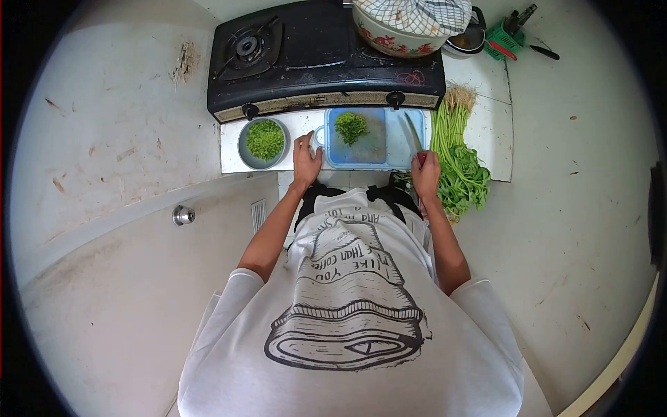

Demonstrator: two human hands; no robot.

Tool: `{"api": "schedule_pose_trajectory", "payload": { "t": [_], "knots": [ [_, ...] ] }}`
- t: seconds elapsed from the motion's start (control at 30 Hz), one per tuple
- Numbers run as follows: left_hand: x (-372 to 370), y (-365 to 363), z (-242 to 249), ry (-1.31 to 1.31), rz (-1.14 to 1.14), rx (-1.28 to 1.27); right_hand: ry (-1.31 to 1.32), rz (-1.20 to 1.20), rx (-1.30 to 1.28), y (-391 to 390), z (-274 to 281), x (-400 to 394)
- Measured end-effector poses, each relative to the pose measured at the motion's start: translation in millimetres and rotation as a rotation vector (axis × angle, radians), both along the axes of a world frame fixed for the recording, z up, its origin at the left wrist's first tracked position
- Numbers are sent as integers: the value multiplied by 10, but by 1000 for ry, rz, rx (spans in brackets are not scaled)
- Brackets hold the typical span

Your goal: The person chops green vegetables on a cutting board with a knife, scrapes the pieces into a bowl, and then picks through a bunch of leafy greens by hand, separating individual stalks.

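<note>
My right hand is closed round the red handle of a knife, its blade pointing up and left over the right part of a blue cutting board. A small heap of chopped greens lies on the board's left half. At the board's left edge, beside its round handle, is my left hand, fingers bent; whether it grips anything is hard to tell. Left of it stands a grey bowl of chopped greens. Long leafy stalks with roots lie right of the board.
Behind the board is a black gas stove carrying a floral pot with a checked cloth. A lidded pot and a green basket of utensils stand at the back right. The counter's front edge lies close to me.
</note>
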State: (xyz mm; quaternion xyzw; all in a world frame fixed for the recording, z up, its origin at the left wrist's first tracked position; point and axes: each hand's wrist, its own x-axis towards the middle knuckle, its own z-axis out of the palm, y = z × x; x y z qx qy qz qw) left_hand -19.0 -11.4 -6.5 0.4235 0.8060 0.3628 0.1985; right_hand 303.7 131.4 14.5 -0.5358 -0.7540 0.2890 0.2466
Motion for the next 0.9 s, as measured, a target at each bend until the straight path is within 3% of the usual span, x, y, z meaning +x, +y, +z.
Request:
{"api": "schedule_pose_trajectory", "payload": {
  "t": [0.03,0.13,0.37,0.57,0.67,0.7,0.8,0.9],
  "knots": [
    [11,14,35,-116,29,-56,-48,-49,-22,18,29,9],
    [11,79,-41,-138,7,-24,-16,-133,7,92,-26,3],
    [-41,288,-111,-267,146,-198,-256,-124,-88,198,-159,39],
    [-231,95,-619,-401,174,-266,-197,-95,-64,172,-30,34],
    [-104,-21,-265,-863,304,-166,-182,-61,-63,92,61,81],
    [96,12,86,-940,394,-54,-160,-36,-57,75,77,93],
    [191,-180,-85,-870,438,100,-128,33,-5,31,92,167],
    [368,-273,375,-999,524,168,-66,57,-26,21,232,173]
  ]
}}
